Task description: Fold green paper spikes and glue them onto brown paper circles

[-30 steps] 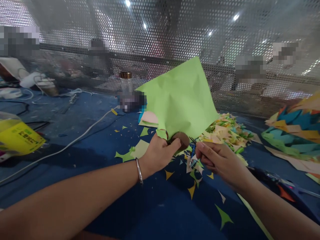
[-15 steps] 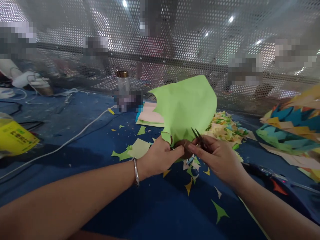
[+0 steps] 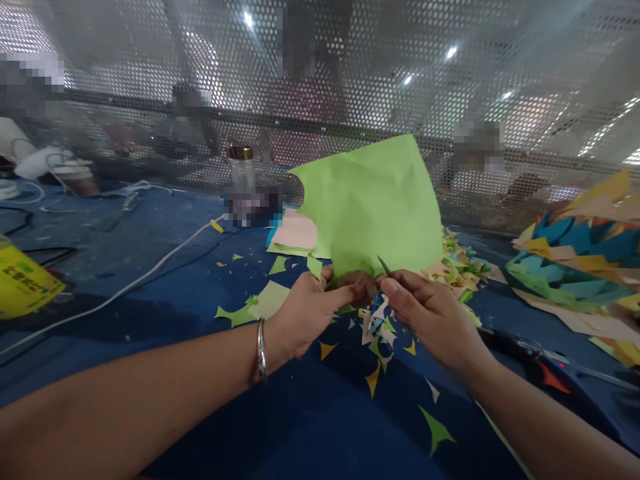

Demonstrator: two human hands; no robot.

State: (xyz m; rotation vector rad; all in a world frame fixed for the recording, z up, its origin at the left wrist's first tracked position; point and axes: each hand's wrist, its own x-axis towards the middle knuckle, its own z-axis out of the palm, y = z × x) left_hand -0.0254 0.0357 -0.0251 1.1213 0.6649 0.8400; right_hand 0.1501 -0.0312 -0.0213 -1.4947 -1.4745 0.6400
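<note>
My left hand [image 3: 310, 307] is closed on the lower edge of a large light-green paper sheet [image 3: 375, 207], which stands up in front of my hands. A brownish rounded piece [image 3: 364, 283] shows behind my left thumb, against the sheet; its kind is hard to make out. In my right hand [image 3: 433, 310] is a small pair of scissors [image 3: 384, 266], their dark tips pointing up and left in front of the paper. The fingers hide their handles. Under both hands lie small paper offcuts [image 3: 373, 381] in green, orange and white.
A stack of cut paper [image 3: 295, 232] lies behind my left hand, a heap of small paper pieces [image 3: 457, 263] to the right. Further right are a layered paper flower [image 3: 575, 267] and a dark glue gun [image 3: 530, 353]. A white cable [image 3: 160, 263] crosses the blue table [image 3: 165, 427] at left.
The scissor blades were apart and now appear together. The green sheet has tilted and spread slightly, its left edge further left. Both hands remain close together at its lower edge.
</note>
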